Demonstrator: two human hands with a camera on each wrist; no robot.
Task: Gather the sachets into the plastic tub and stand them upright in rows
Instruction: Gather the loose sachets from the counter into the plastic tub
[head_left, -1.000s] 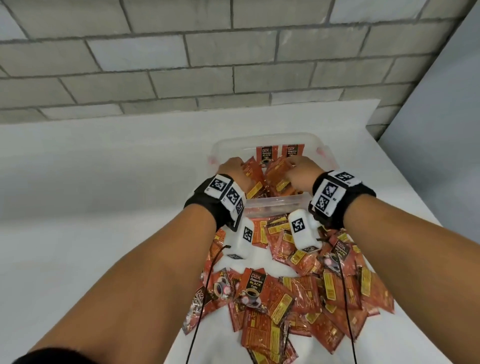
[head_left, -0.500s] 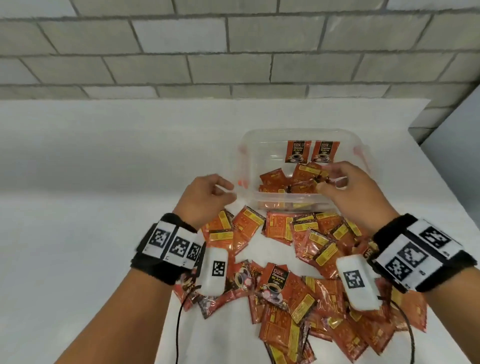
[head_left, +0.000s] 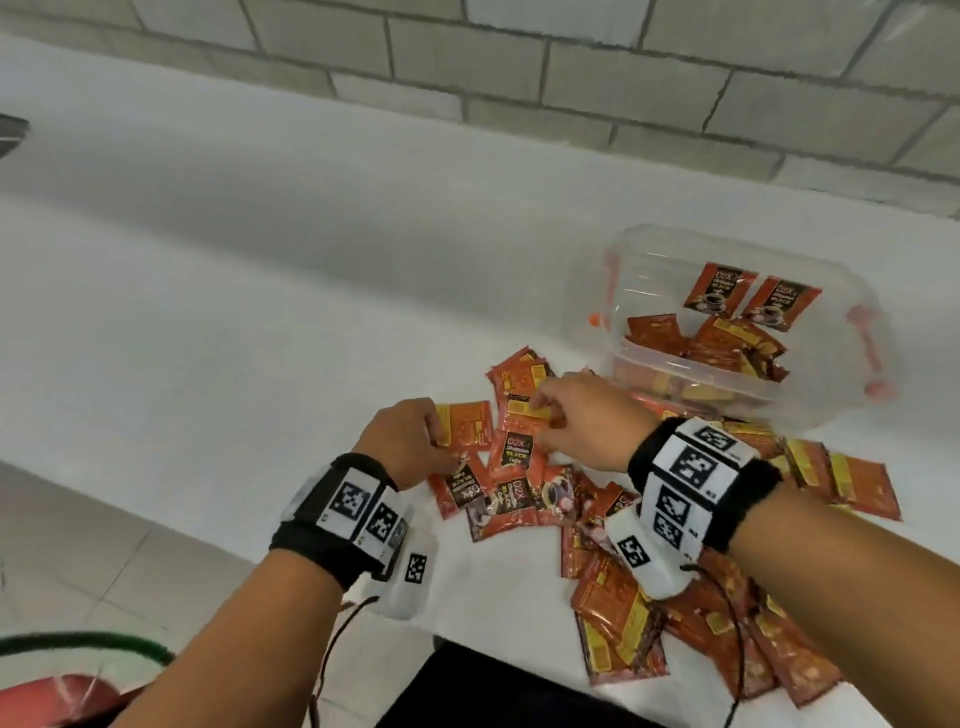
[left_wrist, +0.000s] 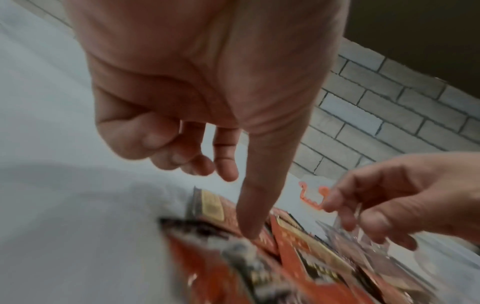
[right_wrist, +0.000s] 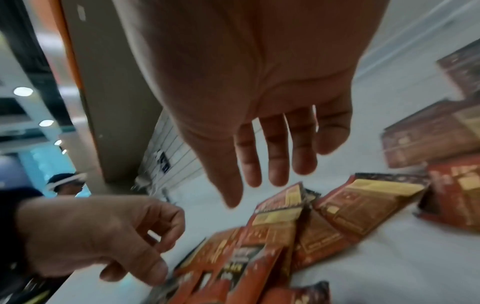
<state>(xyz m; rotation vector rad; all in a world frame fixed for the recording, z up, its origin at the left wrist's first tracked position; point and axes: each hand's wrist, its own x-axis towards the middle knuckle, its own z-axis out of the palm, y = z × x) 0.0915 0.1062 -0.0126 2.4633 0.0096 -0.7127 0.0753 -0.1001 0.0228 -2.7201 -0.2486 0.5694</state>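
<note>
We see a white table (head_left: 218, 270) set against a grey brick wall (head_left: 571, 67). Off its near left corner lies pale tiled floor (head_left: 93, 566), with a green hose (head_left: 88, 642) and something red (head_left: 57, 699) beside it.

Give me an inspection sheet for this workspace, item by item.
Surface: white table, sachets spread over its near right part.
Job's things: clear plastic tub holds two upright sachets and a few lying flat; loose sachets lie on the table.
Clutter: nothing seen.
Hands: left hand and right hand both over the pile, empty.
Cables: black wrist-camera leads.
Surroundings: grey block wall, tiled floor.
</note>
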